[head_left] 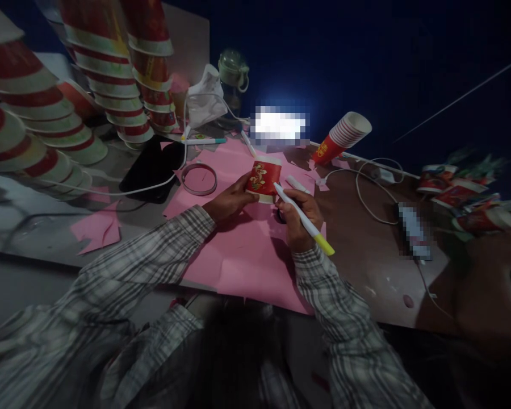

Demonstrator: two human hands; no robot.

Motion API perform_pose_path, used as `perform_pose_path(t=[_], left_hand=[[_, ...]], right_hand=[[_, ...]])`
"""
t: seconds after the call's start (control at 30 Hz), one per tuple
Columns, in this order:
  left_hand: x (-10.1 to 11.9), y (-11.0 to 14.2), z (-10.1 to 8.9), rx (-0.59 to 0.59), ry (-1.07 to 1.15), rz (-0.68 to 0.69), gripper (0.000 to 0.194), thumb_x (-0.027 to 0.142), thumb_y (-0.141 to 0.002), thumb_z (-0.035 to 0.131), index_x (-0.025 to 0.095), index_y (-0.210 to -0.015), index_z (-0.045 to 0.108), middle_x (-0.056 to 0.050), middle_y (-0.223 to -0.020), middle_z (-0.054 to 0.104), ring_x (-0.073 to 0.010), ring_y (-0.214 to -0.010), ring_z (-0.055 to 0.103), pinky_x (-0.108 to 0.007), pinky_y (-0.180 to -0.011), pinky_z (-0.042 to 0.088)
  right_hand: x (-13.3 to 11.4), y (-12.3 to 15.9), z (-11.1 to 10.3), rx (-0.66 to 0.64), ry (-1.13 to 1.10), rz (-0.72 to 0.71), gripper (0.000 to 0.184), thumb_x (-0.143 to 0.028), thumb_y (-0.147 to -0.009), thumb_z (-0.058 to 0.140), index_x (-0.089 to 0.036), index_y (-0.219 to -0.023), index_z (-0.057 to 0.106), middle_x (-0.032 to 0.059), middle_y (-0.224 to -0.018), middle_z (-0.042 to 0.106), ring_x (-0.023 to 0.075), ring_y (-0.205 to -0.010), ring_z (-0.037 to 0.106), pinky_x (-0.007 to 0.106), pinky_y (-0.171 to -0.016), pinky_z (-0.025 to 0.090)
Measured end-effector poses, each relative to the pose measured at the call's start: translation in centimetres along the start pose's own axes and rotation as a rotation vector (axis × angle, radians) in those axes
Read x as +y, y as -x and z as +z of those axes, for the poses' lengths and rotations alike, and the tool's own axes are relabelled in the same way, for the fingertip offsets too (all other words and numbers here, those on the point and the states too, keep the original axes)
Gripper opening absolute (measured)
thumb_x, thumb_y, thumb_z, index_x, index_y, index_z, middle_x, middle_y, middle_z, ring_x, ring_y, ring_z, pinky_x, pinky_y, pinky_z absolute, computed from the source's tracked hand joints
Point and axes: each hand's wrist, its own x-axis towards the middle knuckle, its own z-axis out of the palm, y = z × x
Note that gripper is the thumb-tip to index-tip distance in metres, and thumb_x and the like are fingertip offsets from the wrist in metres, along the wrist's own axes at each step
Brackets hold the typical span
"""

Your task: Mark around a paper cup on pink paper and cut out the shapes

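Observation:
Over the pink paper (242,244) my left hand (232,201) grips a red paper cup (264,177) by its left side. The cup has a pale gold floral pattern and white bands at both ends. A white marker (303,218) with a yellow end sits in the closed fingers of my right hand (302,218). Its tip is at the lower right of the cup; whether it touches the surface I cannot tell. A small dark round thing beside the right fingers is partly hidden. Left of the cup lies a roll of tape (199,179), seen as a ring.
Tall stacks of red and white cups (111,85) line the left. A tilted cup stack (340,136) stands at the back right. Nearby are a black phone-like slab (153,170), a green-lidded bottle (233,71), a bright light (280,124), cables (361,199) and decorated cups (460,193).

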Motion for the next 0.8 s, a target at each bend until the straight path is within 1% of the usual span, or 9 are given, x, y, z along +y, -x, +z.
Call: perform_pose_path(t=[0.13,0.23,0.5,0.63,0.7,0.8], left_hand=[[-0.5,-0.3,-0.7,0.005,-0.049,0.029,0.066,0.020,-0.075,0.077,0.023,-0.139,0.059,-0.011,-0.142,0.064,-0.0290,-0.135,0.058,-0.049,-0.119,0.040],[-0.7,-0.5,-1.1,-0.011,-0.078,0.049,0.070,0.023,-0.074,0.081,0.023,-0.140,0.058,-0.011,-0.145,0.063,-0.0304,-0.136,0.058,-0.051,-0.120,0.038],[-1.1,-0.7,-1.6,-0.027,-0.071,0.049,0.077,0.028,-0.072,0.089,0.024,-0.142,0.056,-0.012,-0.148,0.062,-0.0312,-0.137,0.058,-0.048,-0.118,0.042],[-1.0,-0.7,-1.8,-0.011,-0.111,0.031,0.082,0.028,-0.071,0.090,0.025,-0.144,0.055,-0.012,-0.147,0.062,-0.0327,-0.138,0.057,-0.049,-0.116,0.045],[-1.0,-0.7,-1.8,-0.018,-0.126,0.028,0.082,0.028,-0.071,0.090,0.024,-0.145,0.055,-0.013,-0.146,0.063,-0.0331,-0.138,0.057,-0.050,-0.117,0.044],[-1.1,-0.7,-1.8,-0.032,-0.095,0.044,0.081,0.029,-0.072,0.089,0.023,-0.145,0.055,-0.013,-0.147,0.062,-0.0323,-0.137,0.057,-0.051,-0.119,0.042]], right_hand=[[-0.1,-0.1,-0.1,-0.001,0.011,0.014,0.028,-0.045,-0.091,0.071,-0.025,-0.110,0.073,0.0042,-0.094,0.074,0.0190,-0.087,0.072,0.038,-0.081,0.063],[-0.2,-0.1,0.1,0.010,0.017,0.011,0.027,-0.046,-0.090,0.071,-0.026,-0.108,0.073,0.0038,-0.092,0.074,0.0194,-0.087,0.071,0.038,-0.081,0.063],[-0.2,-0.3,0.2,0.041,0.075,0.037,0.031,-0.049,-0.089,0.071,-0.025,-0.107,0.074,0.0044,-0.094,0.076,0.0203,-0.090,0.073,0.041,-0.085,0.063],[-0.3,-0.4,0.2,0.044,0.079,0.020,0.029,-0.047,-0.089,0.071,-0.025,-0.108,0.074,0.0053,-0.103,0.077,0.0197,-0.090,0.073,0.041,-0.087,0.063],[-0.4,-0.4,0.3,0.027,0.056,0.014,0.028,-0.045,-0.090,0.071,-0.025,-0.108,0.074,0.0045,-0.101,0.076,0.0187,-0.088,0.072,0.040,-0.085,0.063],[-0.4,-0.4,0.3,-0.015,0.030,0.026,0.026,-0.044,-0.090,0.070,-0.026,-0.108,0.074,0.0028,-0.093,0.074,0.0170,-0.082,0.071,0.037,-0.078,0.063]])
